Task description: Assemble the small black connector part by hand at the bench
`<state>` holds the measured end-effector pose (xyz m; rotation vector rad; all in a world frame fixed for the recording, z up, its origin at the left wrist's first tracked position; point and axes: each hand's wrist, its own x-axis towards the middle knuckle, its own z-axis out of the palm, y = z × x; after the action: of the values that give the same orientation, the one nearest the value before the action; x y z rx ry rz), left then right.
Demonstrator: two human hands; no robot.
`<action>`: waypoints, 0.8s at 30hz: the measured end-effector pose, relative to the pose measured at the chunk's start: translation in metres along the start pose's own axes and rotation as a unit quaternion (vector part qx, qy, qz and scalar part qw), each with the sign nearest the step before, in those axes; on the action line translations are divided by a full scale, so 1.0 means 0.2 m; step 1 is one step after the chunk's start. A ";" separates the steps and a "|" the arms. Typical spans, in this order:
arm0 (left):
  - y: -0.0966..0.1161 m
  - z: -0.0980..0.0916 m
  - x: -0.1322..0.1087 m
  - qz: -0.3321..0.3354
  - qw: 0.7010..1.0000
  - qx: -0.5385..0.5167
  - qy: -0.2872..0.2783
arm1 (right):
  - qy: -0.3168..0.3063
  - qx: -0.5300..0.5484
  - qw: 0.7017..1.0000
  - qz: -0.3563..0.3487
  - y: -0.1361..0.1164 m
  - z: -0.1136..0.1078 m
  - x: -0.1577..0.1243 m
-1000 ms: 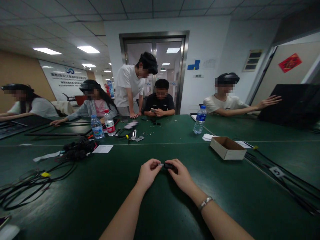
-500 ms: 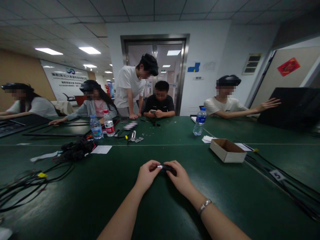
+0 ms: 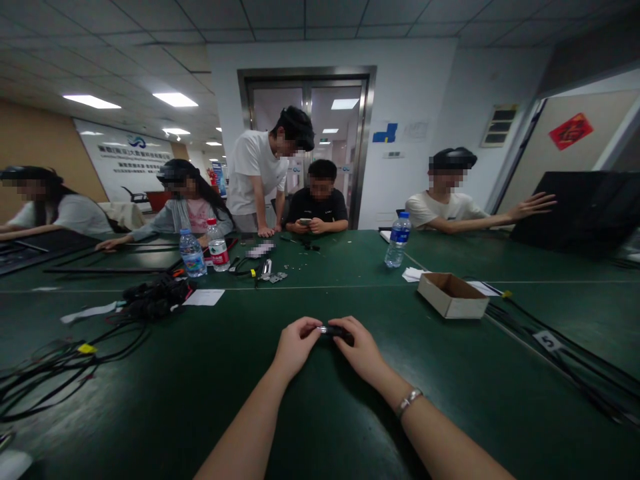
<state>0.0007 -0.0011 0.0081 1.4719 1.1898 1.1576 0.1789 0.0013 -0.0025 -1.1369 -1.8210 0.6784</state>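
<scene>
So from where I'm standing, there's this big dark green tabletop surface (image 3: 165, 413) with a tangled black bundle (image 3: 157, 295) off past the person's left arm. Over on the right there's an open-topped pale cardboard box (image 3: 463, 308) with a brown inside, and farther back a clear plastic bottle with a blue label (image 3: 397, 248) standing upright. Up close it's two bare hands, near each other. The right hand (image 3: 361, 347) has its fingers closed around the black part of a slim black-and-silver rod-shaped piece (image 3: 334, 331), and the left hand (image 3: 295, 347) has thumb and fingers pinched on the silver end. The piece lies roughly level, long axis running side to side across the person, silver end pointing left, black end right. Can't tell if it's touching the surface.
</scene>
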 end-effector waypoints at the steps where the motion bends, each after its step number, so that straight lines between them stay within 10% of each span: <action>1: 0.00 0.00 0.00 0.002 1.000 0.002 0.000 | 0.000 0.000 1.000 0.002 0.00 0.00 0.00; 24: -0.09 0.00 0.05 0.020 0.997 -0.068 0.021 | 0.007 0.014 1.000 0.012 0.04 0.02 0.01</action>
<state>-0.0005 0.0119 -0.0079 1.3795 1.0911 1.2765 0.1793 0.0066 -0.0102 -1.1442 -1.7831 0.7059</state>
